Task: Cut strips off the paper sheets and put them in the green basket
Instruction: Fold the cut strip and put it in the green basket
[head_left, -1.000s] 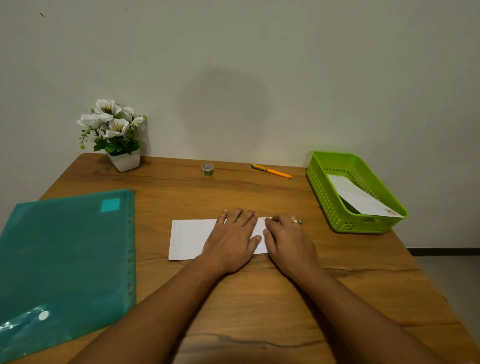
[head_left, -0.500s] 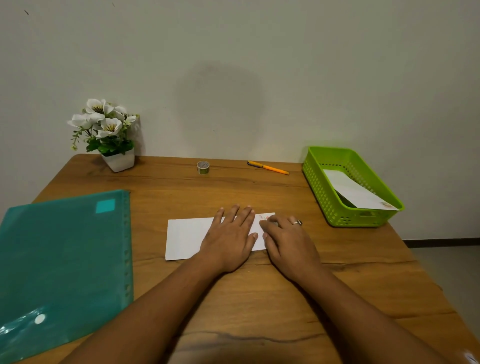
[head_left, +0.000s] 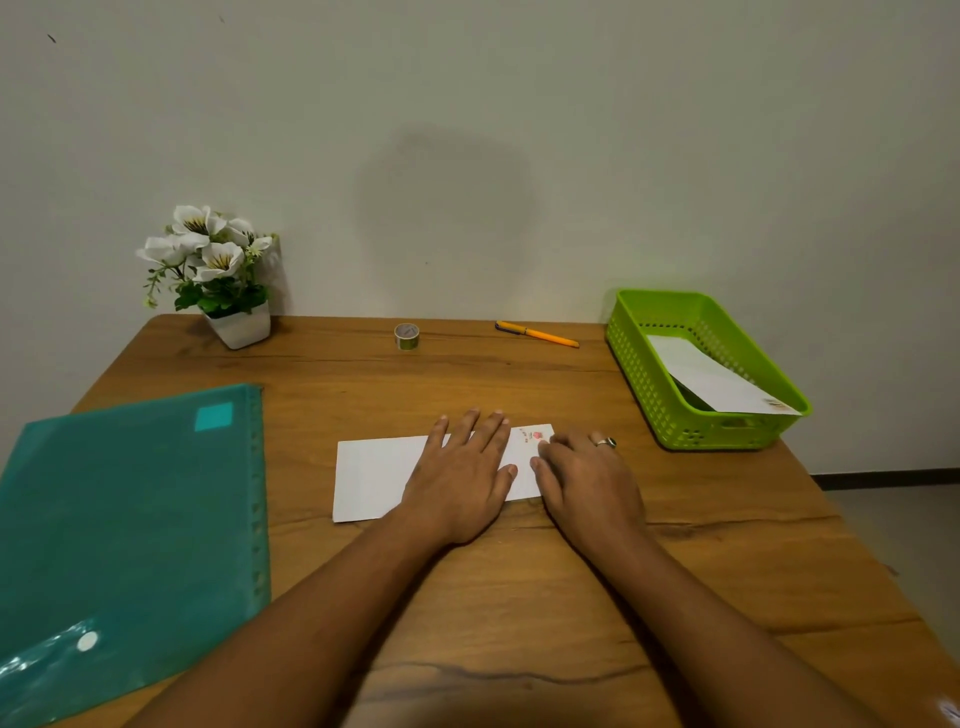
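Where the paper lies: paper flat at mid-desk, just ahead of the person, under both hands.
Long axis: runs left to right, parallel to the near edge of the desk; the left end is bare, the right end carries a small red mark.
Left hand: spread flat, fingers straight, pressing the paper's middle down; it grasps nothing.
Right hand: at the paper's right end, fingers bent with the tips on or at the edge beside the red mark; whether it pinches the edge or only presses, I cannot tell.
Basket: at the desk's right edge toward the far corner, well apart from the paper, with one white strip already leaning inside.
Nearer hand: the right hand is nearer both the working end and the basket, so by my judgement the strip comes off on that side and travels right and away.
Cutting tool: none in either hand; an orange tool, pen or cutter I cannot tell, lies near the far edge.
Changed since earlier: the hands have drawn slightly apart, so the red mark now shows between them; a second ago that end was covered. The paper and basket have not moved.
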